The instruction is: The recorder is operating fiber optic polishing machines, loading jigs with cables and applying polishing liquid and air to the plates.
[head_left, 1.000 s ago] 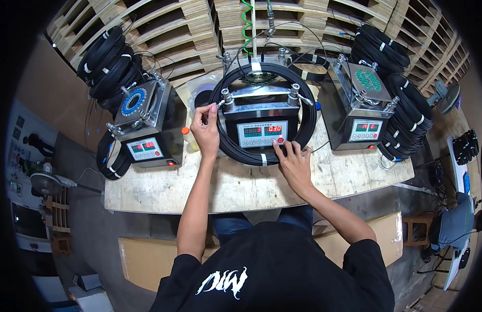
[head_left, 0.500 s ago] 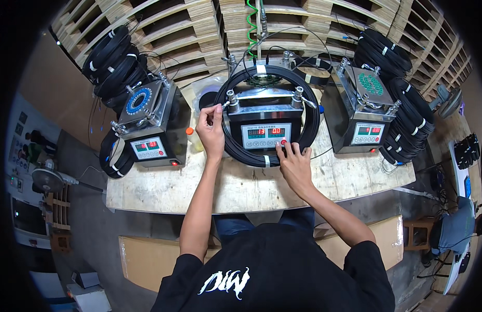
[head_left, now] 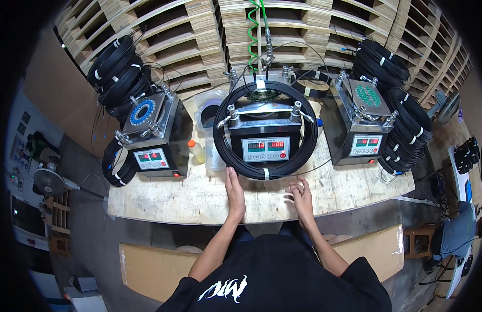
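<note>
A black cable coil [head_left: 265, 171] tied with white bands hangs around the middle machine [head_left: 266, 136], a grey box with red number displays and two metal clamps on top. My left hand [head_left: 234, 193] lies flat on the wooden table [head_left: 184, 195] just below the coil's lower left edge, fingers together, holding nothing. Just right of it, my right hand [head_left: 302, 197] hovers over the table below the coil with its fingers spread and nothing in it.
Matching machines stand at the left [head_left: 152, 136] and right [head_left: 363, 125]. Stacks of black coils [head_left: 118, 73] sit at the back left and down the right side [head_left: 407, 125]. A small bottle with an orange cap [head_left: 195, 151] stands between the left and middle machines. Wooden pallets [head_left: 303, 31] line the back.
Both hands have come down off the middle machine and the coil toward the table's near edge. The coil stays hanging around the machine.
</note>
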{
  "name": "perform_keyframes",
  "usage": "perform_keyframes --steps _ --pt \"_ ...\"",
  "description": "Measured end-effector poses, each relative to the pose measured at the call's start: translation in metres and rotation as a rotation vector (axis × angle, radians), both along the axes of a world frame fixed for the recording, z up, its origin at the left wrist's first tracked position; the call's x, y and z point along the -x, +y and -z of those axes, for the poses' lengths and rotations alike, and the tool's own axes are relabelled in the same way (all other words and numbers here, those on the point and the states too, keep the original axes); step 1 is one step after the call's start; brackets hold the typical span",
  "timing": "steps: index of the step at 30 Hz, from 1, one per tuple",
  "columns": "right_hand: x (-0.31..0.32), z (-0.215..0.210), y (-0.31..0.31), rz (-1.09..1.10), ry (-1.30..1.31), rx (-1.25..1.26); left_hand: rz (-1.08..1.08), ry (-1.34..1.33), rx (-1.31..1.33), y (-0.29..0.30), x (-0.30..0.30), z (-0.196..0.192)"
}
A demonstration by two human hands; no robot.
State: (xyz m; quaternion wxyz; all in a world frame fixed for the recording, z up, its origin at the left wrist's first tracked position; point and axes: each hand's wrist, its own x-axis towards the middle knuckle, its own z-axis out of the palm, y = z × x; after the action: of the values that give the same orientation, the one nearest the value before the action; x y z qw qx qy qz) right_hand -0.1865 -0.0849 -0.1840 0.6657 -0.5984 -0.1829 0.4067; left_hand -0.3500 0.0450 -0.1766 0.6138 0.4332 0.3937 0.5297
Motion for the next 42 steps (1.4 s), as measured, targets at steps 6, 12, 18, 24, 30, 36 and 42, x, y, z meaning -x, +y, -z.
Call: perform_keyframes --steps 6,12,18,24,30,36,42 --pt "-0.06 -0.038 0.036 -0.01 0.057 -0.164 -0.038 -0.139 -0.045 0.033 0.001 -0.019" --pt "-0.114 -0.087 0.046 0.629 -0.409 -0.241 0.105 -0.143 -0.168 0.086 0.015 -0.066" --pt "-0.122 -0.12 0.089 0.2 -0.589 -0.42 0.395 0.033 -0.21 0.139 0.03 -0.104" --pt "-0.123 -0.134 0.141 -0.132 -0.708 -0.294 0.62 0.141 -0.235 0.162 0.022 -0.138" --pt "-0.136 -0.157 0.169 -0.305 -0.652 -0.219 0.785 0.21 -0.254 0.182 0.006 -0.16" --pt "-0.153 -0.156 0.189 -0.46 -0.732 -0.3 0.806 0.217 -0.297 0.199 -0.007 -0.157" --pt "-0.169 -0.136 0.227 -0.205 -0.274 -0.261 0.355 0.181 -0.215 0.253 -0.018 -0.111"
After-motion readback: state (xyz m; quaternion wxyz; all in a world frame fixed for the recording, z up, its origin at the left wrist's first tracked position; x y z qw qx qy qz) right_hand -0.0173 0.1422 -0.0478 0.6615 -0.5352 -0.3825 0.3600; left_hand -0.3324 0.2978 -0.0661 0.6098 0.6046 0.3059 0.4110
